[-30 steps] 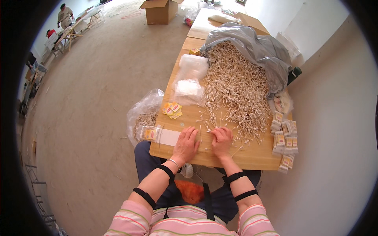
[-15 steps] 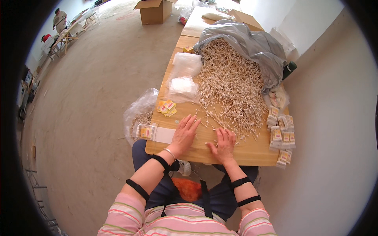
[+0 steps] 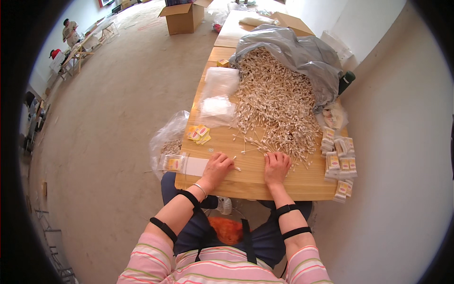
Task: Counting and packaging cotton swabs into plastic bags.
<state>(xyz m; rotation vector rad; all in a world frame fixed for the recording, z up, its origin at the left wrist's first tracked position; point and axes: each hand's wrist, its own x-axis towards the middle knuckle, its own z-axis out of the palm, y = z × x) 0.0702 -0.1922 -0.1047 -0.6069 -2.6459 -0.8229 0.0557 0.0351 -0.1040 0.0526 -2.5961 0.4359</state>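
Note:
A big heap of cotton swabs [image 3: 279, 102] spreads over the wooden table, its near edge thinning into loose swabs. My left hand [image 3: 219, 168] rests on the table beside a white strip [image 3: 196, 166], fingers curled down, with swab tips poking out at its fingertips. At the heap's near edge, my right hand [image 3: 277, 166] has its fingers bent and drawn together against the tabletop; what lies under them is hidden. A clear packet of swabs with a yellow label [image 3: 174, 164] sits at the table's left edge, beside the white strip.
Yellow label cards [image 3: 198, 134] and clear plastic bags [image 3: 217, 106] lie left of the heap. Filled swab packets [image 3: 339, 156] line the right edge near the wall. A grey plastic sack [image 3: 302, 52] drapes behind the heap. Beside the table hangs a clear bag [image 3: 165, 137]. A person [image 3: 70, 32] stands far left.
Both hands have gone from spread fingers to curled ones. My left hand has drawn back toward me, and several loose swabs between the hands have been gathered up or shifted.

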